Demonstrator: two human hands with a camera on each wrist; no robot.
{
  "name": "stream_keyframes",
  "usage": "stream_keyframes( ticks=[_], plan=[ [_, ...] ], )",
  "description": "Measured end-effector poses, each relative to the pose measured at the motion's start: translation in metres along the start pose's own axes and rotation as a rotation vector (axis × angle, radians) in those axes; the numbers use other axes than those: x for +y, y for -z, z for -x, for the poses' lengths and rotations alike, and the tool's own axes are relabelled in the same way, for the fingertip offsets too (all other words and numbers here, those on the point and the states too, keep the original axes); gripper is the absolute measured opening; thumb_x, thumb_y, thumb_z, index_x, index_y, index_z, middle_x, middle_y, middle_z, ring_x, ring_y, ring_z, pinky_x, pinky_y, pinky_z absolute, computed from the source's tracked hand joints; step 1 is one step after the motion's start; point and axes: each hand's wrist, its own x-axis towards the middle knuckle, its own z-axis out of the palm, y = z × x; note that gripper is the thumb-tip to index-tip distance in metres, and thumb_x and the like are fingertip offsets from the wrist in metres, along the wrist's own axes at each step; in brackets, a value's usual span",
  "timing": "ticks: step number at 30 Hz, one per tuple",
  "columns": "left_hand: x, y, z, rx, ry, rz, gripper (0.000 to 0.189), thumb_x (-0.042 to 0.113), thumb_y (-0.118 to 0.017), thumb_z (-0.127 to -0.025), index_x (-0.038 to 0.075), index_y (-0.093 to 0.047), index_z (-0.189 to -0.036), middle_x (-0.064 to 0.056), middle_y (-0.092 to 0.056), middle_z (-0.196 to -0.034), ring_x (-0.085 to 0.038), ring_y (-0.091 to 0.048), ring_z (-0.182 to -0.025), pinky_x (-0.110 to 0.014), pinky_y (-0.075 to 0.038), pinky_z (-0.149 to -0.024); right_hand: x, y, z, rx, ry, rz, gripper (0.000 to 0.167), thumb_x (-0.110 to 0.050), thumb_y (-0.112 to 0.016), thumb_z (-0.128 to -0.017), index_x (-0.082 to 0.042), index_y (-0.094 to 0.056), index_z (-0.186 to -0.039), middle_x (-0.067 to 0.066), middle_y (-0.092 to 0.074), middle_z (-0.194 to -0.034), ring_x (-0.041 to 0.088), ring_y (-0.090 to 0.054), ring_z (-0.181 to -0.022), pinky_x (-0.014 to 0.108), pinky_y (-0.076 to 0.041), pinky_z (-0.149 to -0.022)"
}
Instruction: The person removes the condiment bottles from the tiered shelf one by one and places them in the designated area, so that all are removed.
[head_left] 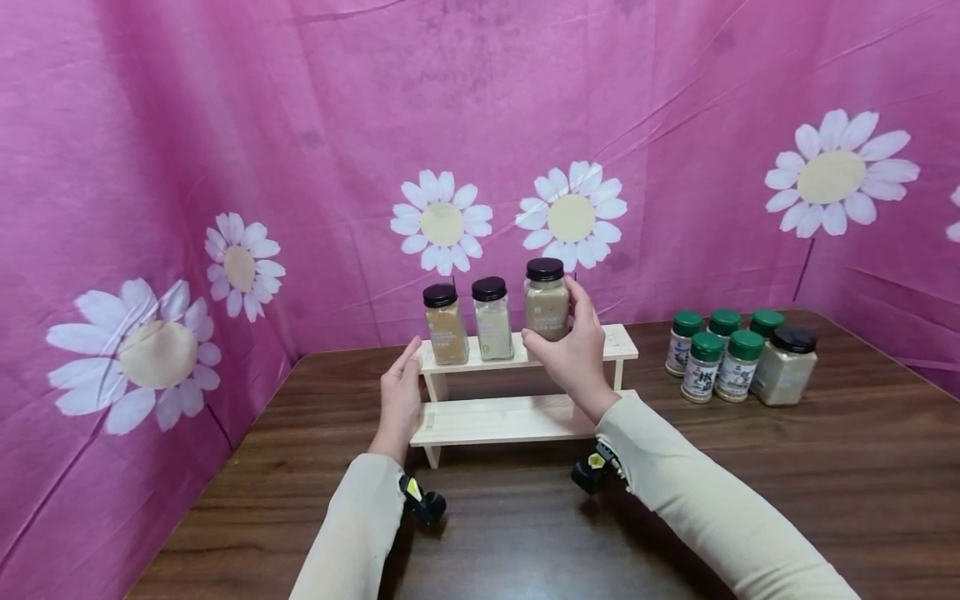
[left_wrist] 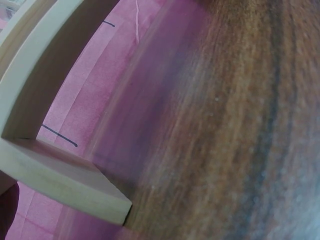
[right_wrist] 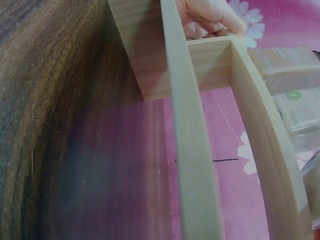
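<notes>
In the head view, my right hand (head_left: 573, 354) holds a black-lidded spice jar (head_left: 547, 304) with thumb and fingers on its sides. The jar is upright at the upper shelf, right of two other jars; my hand hides its base, so contact with the wood cannot be told. An orange-brown spice jar (head_left: 447, 332) and a pale spice jar (head_left: 492, 325) stand on the upper tier of the wooden two-tier rack (head_left: 510, 419). My left hand (head_left: 400, 398) rests against the rack's left end, also visible as a hand (right_wrist: 212, 15) in the right wrist view.
Several green-capped spice bottles (head_left: 699, 379) and a larger black-lidded jar (head_left: 784, 371) stand together on the brown table (head_left: 495, 533), right of the rack. A pink cloth (head_left: 480, 100) with white daisies hangs behind. Black wrist cameras (head_left: 426, 502) sit below both sleeves.
</notes>
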Motion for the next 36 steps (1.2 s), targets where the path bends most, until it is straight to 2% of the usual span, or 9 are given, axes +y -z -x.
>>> stream_keyframes(
  ticks=[8,12,20,28,33,36],
  plan=[
    [0.000,0.001,0.000,-0.007,-0.002,-0.009,0.039,0.007,-0.039,-0.096,0.004,-0.048,-0.134,-0.010,-0.041,-0.143,-0.020,-0.035,-0.132,-0.033,-0.031,-0.109,-0.003,0.009,-0.003,0.054,0.094,-0.005,0.084,-0.007,-0.078,-0.058,-0.004,-0.043,-0.135,0.016,-0.056,-0.113,0.021,-0.052,-0.096,0.024,-0.044,-0.074],
    [0.001,0.000,0.000,-0.003,-0.005,-0.035,0.039,0.008,-0.040,-0.096,0.005,-0.049,-0.134,-0.009,-0.042,-0.142,-0.020,-0.035,-0.132,-0.033,-0.030,-0.110,-0.004,0.015,-0.001,0.067,0.115,-0.001,0.085,-0.007,-0.078,-0.058,-0.005,-0.044,-0.135,0.017,-0.057,-0.112,0.021,-0.051,-0.096,0.024,-0.042,-0.073],
    [0.001,0.000,0.000,0.011,-0.010,-0.043,0.038,0.008,-0.041,-0.096,0.006,-0.050,-0.132,-0.008,-0.044,-0.141,-0.019,-0.034,-0.133,-0.032,-0.028,-0.111,-0.006,0.029,0.004,0.067,0.067,-0.006,0.082,-0.003,-0.076,-0.060,-0.006,-0.044,-0.135,0.014,-0.056,-0.119,0.018,-0.051,-0.099,0.028,-0.043,-0.078],
    [0.002,0.001,0.000,0.002,-0.012,-0.049,0.038,0.008,-0.041,-0.096,0.005,-0.049,-0.133,-0.008,-0.043,-0.142,-0.019,-0.033,-0.133,-0.032,-0.028,-0.111,-0.006,0.047,0.007,0.070,0.089,-0.034,0.079,-0.002,-0.076,-0.060,-0.008,-0.047,-0.134,0.010,-0.058,-0.116,0.008,-0.049,-0.095,0.023,-0.042,-0.075],
    [0.002,0.001,0.001,0.003,-0.010,-0.054,0.038,0.009,-0.041,-0.096,0.006,-0.049,-0.133,-0.008,-0.043,-0.142,-0.019,-0.032,-0.134,-0.032,-0.027,-0.112,-0.003,0.060,0.012,0.074,0.065,-0.079,0.081,0.001,-0.076,-0.060,-0.003,-0.044,-0.134,-0.002,-0.055,-0.116,0.007,-0.049,-0.097,0.016,-0.042,-0.079],
    [0.001,0.001,0.000,0.006,-0.015,-0.057,0.038,0.008,-0.041,-0.096,0.006,-0.050,-0.133,-0.007,-0.043,-0.141,-0.019,-0.032,-0.134,-0.032,-0.026,-0.112,-0.003,0.068,0.015,0.071,0.051,-0.064,0.081,0.000,-0.075,-0.060,-0.003,-0.043,-0.135,-0.010,-0.052,-0.116,0.006,-0.049,-0.099,0.016,-0.041,-0.081]
  ],
)
